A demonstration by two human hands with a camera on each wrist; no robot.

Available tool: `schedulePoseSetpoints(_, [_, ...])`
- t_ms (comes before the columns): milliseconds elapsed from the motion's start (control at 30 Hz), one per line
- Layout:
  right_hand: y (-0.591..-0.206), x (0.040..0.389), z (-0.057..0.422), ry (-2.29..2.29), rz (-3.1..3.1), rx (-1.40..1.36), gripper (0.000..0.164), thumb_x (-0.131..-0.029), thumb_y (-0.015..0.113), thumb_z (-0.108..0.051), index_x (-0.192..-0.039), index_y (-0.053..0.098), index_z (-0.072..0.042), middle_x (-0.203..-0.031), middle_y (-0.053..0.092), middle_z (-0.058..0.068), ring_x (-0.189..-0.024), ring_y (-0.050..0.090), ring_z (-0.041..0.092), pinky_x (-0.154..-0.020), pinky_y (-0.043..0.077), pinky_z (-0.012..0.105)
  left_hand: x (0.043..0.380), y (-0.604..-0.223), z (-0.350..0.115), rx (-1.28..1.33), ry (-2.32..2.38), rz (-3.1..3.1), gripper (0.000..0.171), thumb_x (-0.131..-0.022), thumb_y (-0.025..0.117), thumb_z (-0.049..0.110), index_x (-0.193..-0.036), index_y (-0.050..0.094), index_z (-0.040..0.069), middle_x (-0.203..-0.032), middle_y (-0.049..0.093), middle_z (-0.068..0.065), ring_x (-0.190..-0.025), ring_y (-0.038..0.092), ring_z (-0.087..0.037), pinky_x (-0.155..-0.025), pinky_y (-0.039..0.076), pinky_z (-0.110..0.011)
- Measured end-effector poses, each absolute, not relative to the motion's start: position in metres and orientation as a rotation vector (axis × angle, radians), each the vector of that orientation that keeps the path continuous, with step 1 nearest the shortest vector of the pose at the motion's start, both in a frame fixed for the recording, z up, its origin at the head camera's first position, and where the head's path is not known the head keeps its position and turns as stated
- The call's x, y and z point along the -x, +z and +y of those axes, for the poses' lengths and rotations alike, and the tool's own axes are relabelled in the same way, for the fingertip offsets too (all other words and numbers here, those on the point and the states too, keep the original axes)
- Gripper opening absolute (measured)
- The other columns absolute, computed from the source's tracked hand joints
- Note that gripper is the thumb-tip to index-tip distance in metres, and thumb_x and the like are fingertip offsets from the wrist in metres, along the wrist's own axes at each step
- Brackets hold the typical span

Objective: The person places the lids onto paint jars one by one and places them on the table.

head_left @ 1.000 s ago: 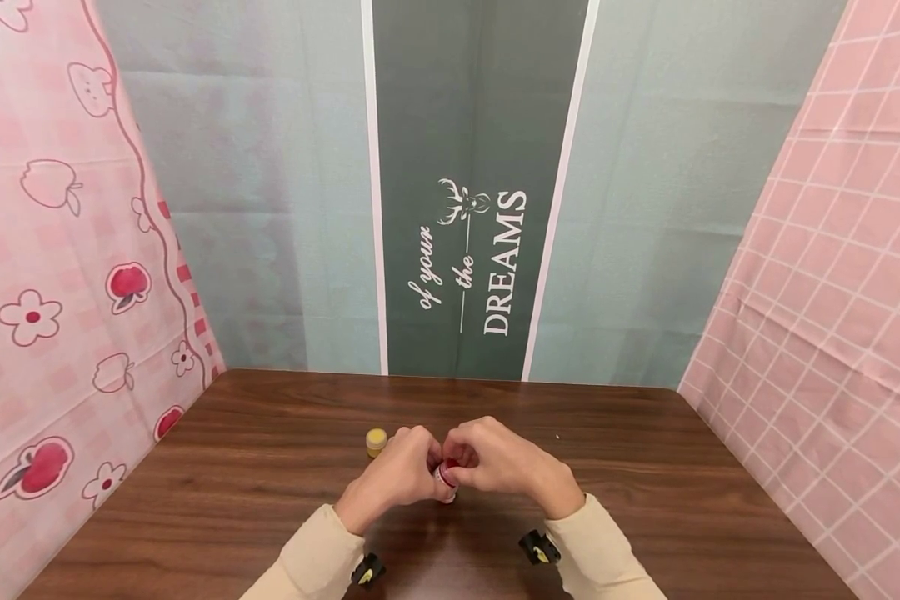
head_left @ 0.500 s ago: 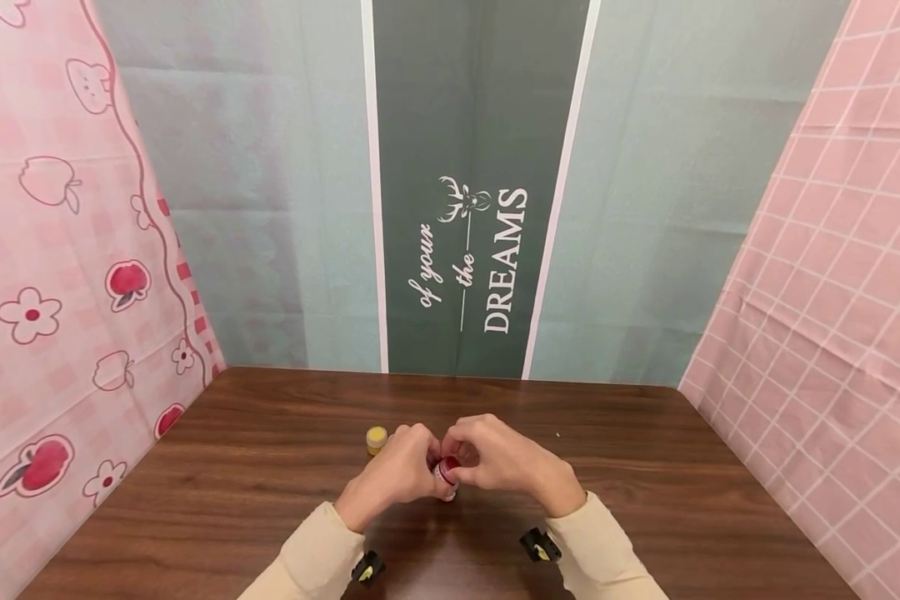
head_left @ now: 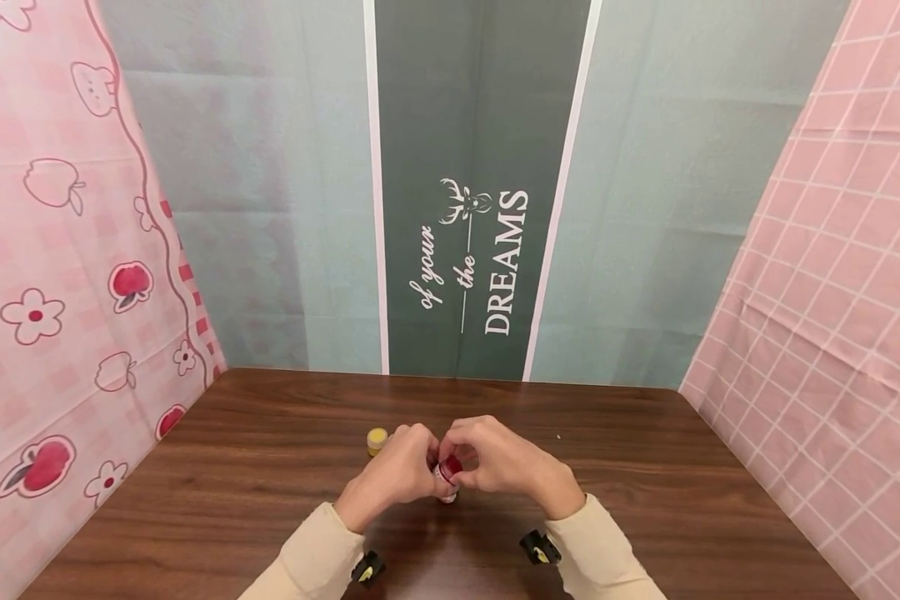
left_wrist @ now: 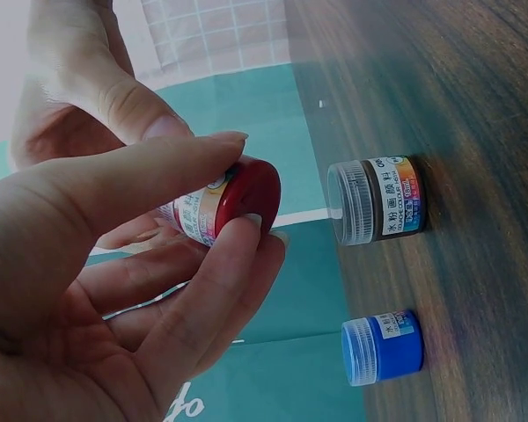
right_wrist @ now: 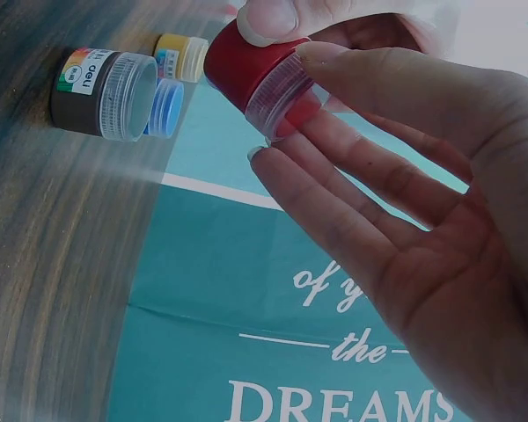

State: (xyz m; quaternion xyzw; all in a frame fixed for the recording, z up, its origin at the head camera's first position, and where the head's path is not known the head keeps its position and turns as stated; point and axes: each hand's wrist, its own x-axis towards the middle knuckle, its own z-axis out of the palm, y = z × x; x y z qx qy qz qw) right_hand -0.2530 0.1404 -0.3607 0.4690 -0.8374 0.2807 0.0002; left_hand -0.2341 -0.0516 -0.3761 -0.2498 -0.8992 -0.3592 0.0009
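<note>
My left hand (head_left: 396, 468) grips a small jar of red gouache paint (left_wrist: 246, 198) around its body, just above the table. The jar is tilted, its labelled side partly behind my thumb and fingers. At the jar's other end, my right hand (head_left: 512, 457) holds the clear ribbed lid (right_wrist: 277, 95) by thumb and fingers. In the right wrist view its lower fingers are spread beneath the lid. The lid still sits on the jar. A dark paint jar (left_wrist: 400, 198) and a blue one (left_wrist: 396, 345) stand nearby, hidden by the hands in the head view.
A yellow paint jar (head_left: 377, 442) stands on the brown wooden table (head_left: 645, 483), left of the hands. A tiny white speck (head_left: 558, 437) lies to the right. Green and grey cloth hangs at the back, with a pink curtain (head_left: 832, 275) on the right.
Both arms stay almost in place. The fingers of my right hand have shifted slightly around the lid, and a little more red shows between the hands.
</note>
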Motion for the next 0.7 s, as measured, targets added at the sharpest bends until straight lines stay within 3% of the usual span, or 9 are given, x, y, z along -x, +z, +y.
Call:
schedulePoseSetpoints(367, [-0.3617,0.2534,0.1404,0.769,-2.575,-1.466,0.013,-0.083,0.081,-0.003,-0.094,0.075,-0.009,-0.087,0.071,0.004,-0.08,0.068,0.011,-0.074,0.06,0.024,0.2345,-0.3761,-0.0518,0.79,-1.107,-2.821,0.019,-0.072,0.09,0.014,-0.065,0.072,0.015,-0.053,0.063,0.009,-0.048,0.048,-0.002,-0.045,0.039,-0.02])
schedulePoseSetpoints(700, [-0.3622,0.2549,0.1399,0.741,-2.603,-1.42,0.006,-0.088,0.078,-0.006,-0.092,0.075,-0.01,-0.085,0.072,0.003,-0.076,0.069,0.014,-0.07,0.058,0.022,0.2339,-0.3764,-0.0518,0.775,-1.118,-2.822,0.02,-0.071,0.091,0.013,-0.065,0.072,0.015,-0.053,0.062,0.009,-0.049,0.049,-0.003,-0.046,0.04,-0.021])
